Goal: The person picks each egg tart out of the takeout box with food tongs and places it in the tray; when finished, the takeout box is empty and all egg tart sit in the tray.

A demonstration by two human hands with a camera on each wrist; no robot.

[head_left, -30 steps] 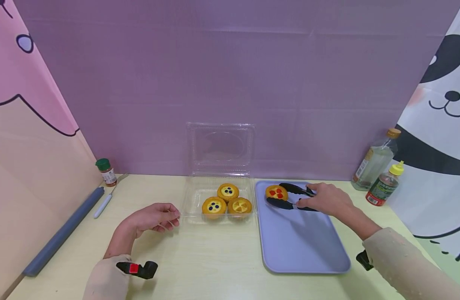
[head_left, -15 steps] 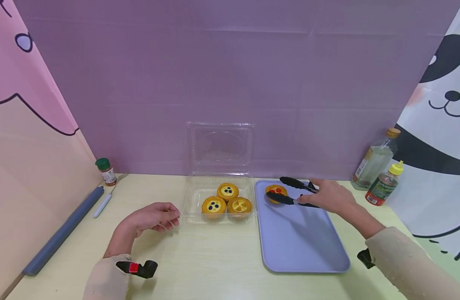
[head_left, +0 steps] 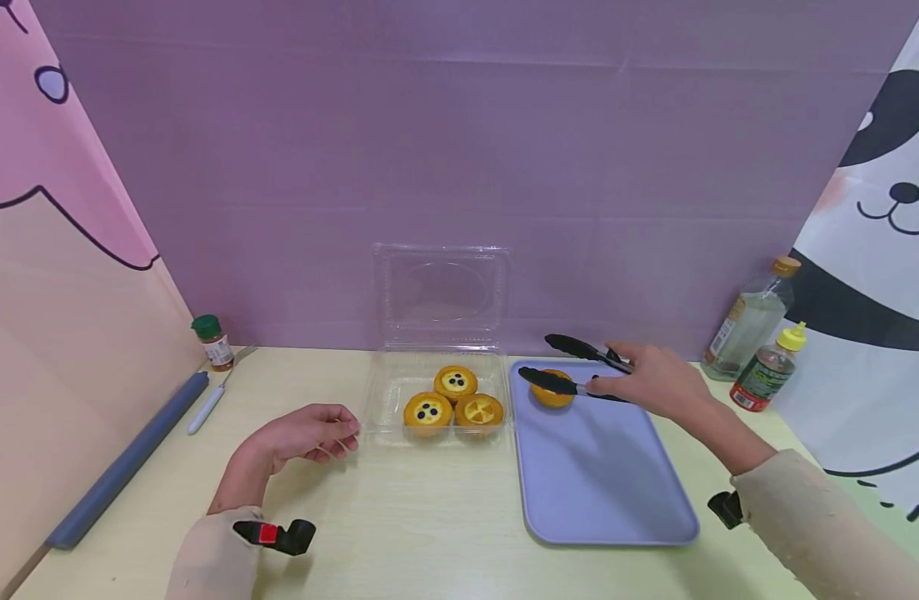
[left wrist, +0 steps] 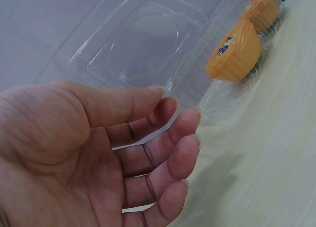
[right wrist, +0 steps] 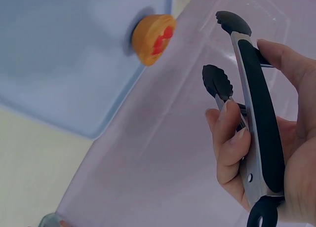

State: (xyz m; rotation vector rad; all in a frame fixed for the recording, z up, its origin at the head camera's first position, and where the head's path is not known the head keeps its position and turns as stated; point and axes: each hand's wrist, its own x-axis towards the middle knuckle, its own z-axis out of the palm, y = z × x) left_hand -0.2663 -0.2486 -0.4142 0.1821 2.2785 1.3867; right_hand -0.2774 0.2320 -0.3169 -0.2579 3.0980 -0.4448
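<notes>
My right hand (head_left: 657,382) grips black-and-steel tongs (head_left: 551,381) above the far left corner of the lavender tray (head_left: 609,500). Spread apart, the tong tips hold nothing. A tart with red topping (right wrist: 153,38) sits on the tray; in the head view the near tong arm partly covers it. My left hand (head_left: 305,433) hovers over the table beside the clear plastic container (head_left: 384,408), its fingers loosely curled around nothing. Inside that container are two tarts with blue dots, such as the front one (head_left: 427,410), and one with yellow wedges (head_left: 479,411).
The container's hinged lid (head_left: 442,292) stands upright behind it. A tall bottle (head_left: 751,321) and a yellow-capped bottle (head_left: 768,371) stand at right. On the left are a green-capped jar (head_left: 214,343), a white-handled fork (head_left: 207,411) and a blue-grey roll (head_left: 129,462).
The right hand has raised the tongs off the red-topped tart and shifted slightly left. The tart stays on the tray. My left hand has kept still.
</notes>
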